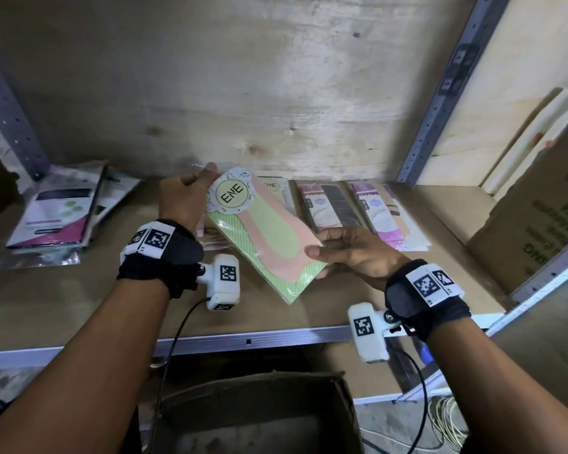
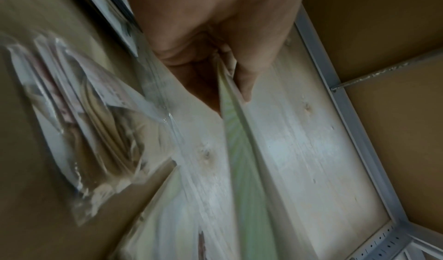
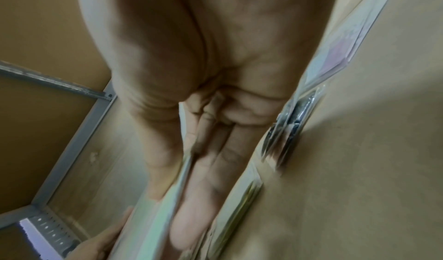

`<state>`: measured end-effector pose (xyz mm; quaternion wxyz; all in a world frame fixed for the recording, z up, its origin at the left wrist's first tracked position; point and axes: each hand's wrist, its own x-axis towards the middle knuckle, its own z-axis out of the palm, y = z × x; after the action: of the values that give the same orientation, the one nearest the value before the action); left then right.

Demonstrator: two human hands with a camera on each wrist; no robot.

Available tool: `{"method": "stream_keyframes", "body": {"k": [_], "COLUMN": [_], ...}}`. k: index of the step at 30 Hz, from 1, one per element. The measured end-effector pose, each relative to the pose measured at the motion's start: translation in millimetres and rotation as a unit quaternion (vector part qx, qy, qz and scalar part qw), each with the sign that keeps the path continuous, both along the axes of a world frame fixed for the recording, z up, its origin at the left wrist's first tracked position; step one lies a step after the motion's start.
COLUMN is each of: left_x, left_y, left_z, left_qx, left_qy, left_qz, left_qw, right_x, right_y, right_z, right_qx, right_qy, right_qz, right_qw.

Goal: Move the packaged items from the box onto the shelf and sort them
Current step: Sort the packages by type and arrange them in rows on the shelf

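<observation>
From the head view, my left hand pinches the top end of a green-and-peach sock packet, right by its round "ENE" label. My right hand clamps the packet's lower right edge, thumb on top and fingers underneath. I hold the packet tilted just above the shelf, over a pale packet that lies flat there. Further right on the shelf sit a dark-sock packet and a purple-label packet, side by side near the back wall. A loose pile of packets rests at the left end. A cardboard carton stands at the right. The box is below the shelf edge, its inside in shadow.

From the left wrist view, which is blurred, my left hand grips the thin green edge of the sock packet between thumb and fingers. A crinkled clear-wrapped packet lies flat on the shelf to one side.

From the right wrist view, my right hand holds the sock packet edge-on, long fingers straight along its underside and the thumb pressing the other face. My left hand shows at the packet's far end.
</observation>
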<state>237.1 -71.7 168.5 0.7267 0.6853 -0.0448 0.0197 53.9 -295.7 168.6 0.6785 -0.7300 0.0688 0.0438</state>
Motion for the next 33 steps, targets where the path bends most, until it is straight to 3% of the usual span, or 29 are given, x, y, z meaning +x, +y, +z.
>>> {"method": "stream_keyframes", "body": {"k": [3, 7, 12, 16, 24, 30, 33], "left_x": [4, 3, -29, -38, -19, -6, -4], "left_y": [4, 2, -21, -32, -33, -46, -49], "left_z": [-1, 1, 2, 1, 1, 3, 3], "left_qx": [-0.024, -0.119, -0.015, 0.058, 0.136, 0.247, 0.292], "left_qy": [0.025, 0.080, 0.061, 0.032, 0.012, 0.007, 0.009], "left_qz": [-0.027, -0.139, -0.287, -0.259, -0.119, -0.158, -0.168], "left_qw": [0.999, 0.980, 0.956, 0.964, 0.984, 0.956, 0.941], "right_x": [2, 9, 27, 42, 63, 79, 82], "right_y": [-1, -4, 5, 16, 14, 2, -4], "right_z": [1, 1, 5, -1, 1, 2, 0], "right_qx": [0.031, 0.104, 0.207, 0.202, 0.005, -0.201, -0.258], "right_qy": [0.000, -0.036, -0.065, -0.053, -0.028, 0.001, 0.025], "right_qz": [0.010, -0.046, -0.106, -0.147, -0.164, -0.219, -0.224], "right_qw": [0.999, 0.993, 0.970, 0.967, 0.986, 0.955, 0.940]}}
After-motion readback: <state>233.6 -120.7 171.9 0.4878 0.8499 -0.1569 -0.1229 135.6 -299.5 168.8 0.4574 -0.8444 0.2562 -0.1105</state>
